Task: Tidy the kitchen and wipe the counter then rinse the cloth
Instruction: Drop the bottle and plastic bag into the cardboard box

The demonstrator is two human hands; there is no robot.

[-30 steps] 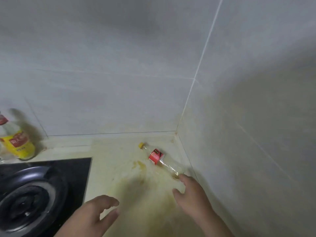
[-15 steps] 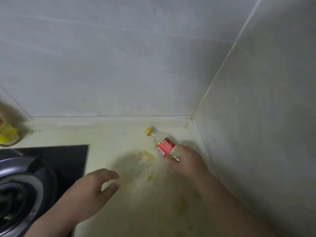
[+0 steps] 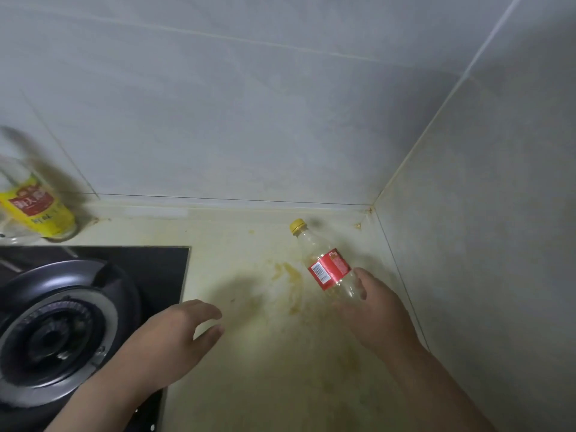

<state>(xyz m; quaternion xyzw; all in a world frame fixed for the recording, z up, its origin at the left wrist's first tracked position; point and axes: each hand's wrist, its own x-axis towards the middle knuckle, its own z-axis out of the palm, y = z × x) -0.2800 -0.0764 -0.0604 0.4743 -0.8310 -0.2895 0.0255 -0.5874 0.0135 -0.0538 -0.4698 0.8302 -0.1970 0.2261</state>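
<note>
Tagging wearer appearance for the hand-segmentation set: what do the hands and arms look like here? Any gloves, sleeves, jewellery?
The left hand and the right hand are both bare, with no gloves and no rings visible. The left forearm and right forearm are uncovered up to the frame's edge, with no sleeve cuff, watch or wristband in view. No tape or markings show on either.
</note>
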